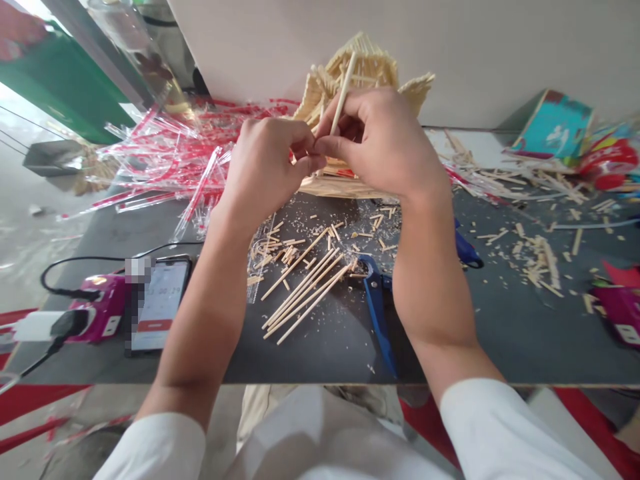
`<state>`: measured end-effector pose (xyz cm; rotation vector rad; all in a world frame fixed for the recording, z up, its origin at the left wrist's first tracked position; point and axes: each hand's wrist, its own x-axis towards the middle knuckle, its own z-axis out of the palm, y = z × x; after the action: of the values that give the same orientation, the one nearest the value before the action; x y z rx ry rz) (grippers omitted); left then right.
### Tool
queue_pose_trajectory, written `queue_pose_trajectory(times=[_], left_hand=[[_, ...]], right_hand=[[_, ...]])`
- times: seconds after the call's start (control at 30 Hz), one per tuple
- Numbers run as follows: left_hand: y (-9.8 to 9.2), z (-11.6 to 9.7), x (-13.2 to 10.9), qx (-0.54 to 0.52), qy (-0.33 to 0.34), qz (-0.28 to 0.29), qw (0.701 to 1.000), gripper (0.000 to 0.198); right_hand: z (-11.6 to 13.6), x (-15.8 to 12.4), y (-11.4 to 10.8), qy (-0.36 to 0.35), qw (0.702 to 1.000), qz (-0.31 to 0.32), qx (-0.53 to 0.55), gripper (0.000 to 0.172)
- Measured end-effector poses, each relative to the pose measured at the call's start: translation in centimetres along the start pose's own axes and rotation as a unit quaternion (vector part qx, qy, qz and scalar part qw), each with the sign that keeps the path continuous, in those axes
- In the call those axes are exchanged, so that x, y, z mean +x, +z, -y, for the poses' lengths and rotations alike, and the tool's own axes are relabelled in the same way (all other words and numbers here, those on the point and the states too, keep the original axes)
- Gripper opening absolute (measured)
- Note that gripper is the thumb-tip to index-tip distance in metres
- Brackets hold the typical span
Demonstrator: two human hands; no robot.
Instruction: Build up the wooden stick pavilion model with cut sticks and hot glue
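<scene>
My right hand (387, 143) is closed around a thin wooden stick (345, 90), which slants up past the fingers. Its fingertips meet those of my left hand (273, 163), pinched together; what lies between the left fingertips is too small to make out. Directly behind both hands stands a pale model built of wooden sticks (363, 57), its middle partly covered by them. Below, several loose wooden sticks (305, 297) lie side by side on the dark table (320, 360). Blue-handled cutters (376, 303) rest to their right, near my right forearm.
Red and clear plastic wrappers (170, 160) heap up at left. A phone (160, 303) and a purple power adapter (103, 303) with cables lie at front left. Stick offcuts (543, 267) scatter at right, near a teal box (553, 127). A wall (500, 53) rises behind.
</scene>
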<state>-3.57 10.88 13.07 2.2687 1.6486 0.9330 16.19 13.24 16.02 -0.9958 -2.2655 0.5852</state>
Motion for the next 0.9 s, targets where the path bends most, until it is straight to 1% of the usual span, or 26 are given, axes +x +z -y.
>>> queue_pose_trajectory(times=[0.1, 0.13, 0.27, 0.33, 0.4, 0.5, 0.57, 0.63, 0.7, 0.8, 0.83, 0.9], left_hand=[[0.06, -0.04, -0.01, -0.001, 0.003, -0.004, 1.000, 0.027], [0.07, -0.05, -0.01, -0.001, 0.003, -0.003, 1.000, 0.027], [0.06, -0.05, -0.06, 0.006, 0.002, -0.001, 1.000, 0.028], [0.01, 0.00, -0.08, 0.012, 0.007, -0.009, 1.000, 0.027], [-0.09, 0.08, -0.06, 0.012, 0.011, -0.007, 1.000, 0.025], [-0.26, 0.22, 0.03, -0.003, 0.010, 0.017, 1.000, 0.026], [-0.34, 0.29, 0.09, -0.007, 0.009, 0.026, 1.000, 0.027], [-0.39, 0.36, 0.12, -0.005, 0.007, 0.029, 1.000, 0.029], [-0.40, 0.42, 0.10, -0.006, 0.006, 0.034, 0.999, 0.030], [-0.37, 0.42, 0.03, -0.011, 0.003, 0.036, 0.999, 0.030], [-0.36, 0.38, 0.01, -0.012, 0.001, 0.035, 0.999, 0.029], [-0.34, 0.27, -0.02, -0.015, -0.001, 0.034, 0.999, 0.028]], right_hand=[[0.39, -0.01, 0.05, 0.061, 0.998, -0.007, -0.014, 0.015], [0.46, -0.01, 0.07, 0.067, 0.998, -0.007, -0.015, 0.018], [0.41, 0.01, 0.11, 0.022, 1.000, -0.008, -0.004, 0.031], [0.36, -0.01, 0.11, 0.017, 1.000, -0.011, -0.009, 0.027], [0.36, -0.06, 0.14, 0.026, 0.999, -0.014, -0.017, 0.017], [0.28, -0.13, 0.32, 0.034, 0.999, -0.019, -0.021, 0.004], [0.18, -0.16, 0.46, 0.015, 0.999, -0.039, -0.006, 0.004], [0.14, -0.19, 0.53, -0.003, 0.999, -0.044, 0.008, 0.005], [0.22, -0.22, 0.49, 0.002, 0.999, -0.036, 0.013, 0.004], [0.42, -0.22, 0.39, 0.033, 0.999, -0.018, -0.002, 0.001], [0.47, -0.20, 0.39, 0.046, 0.999, -0.017, -0.012, 0.005], [0.52, -0.14, 0.42, 0.062, 0.998, -0.017, -0.025, 0.022]])
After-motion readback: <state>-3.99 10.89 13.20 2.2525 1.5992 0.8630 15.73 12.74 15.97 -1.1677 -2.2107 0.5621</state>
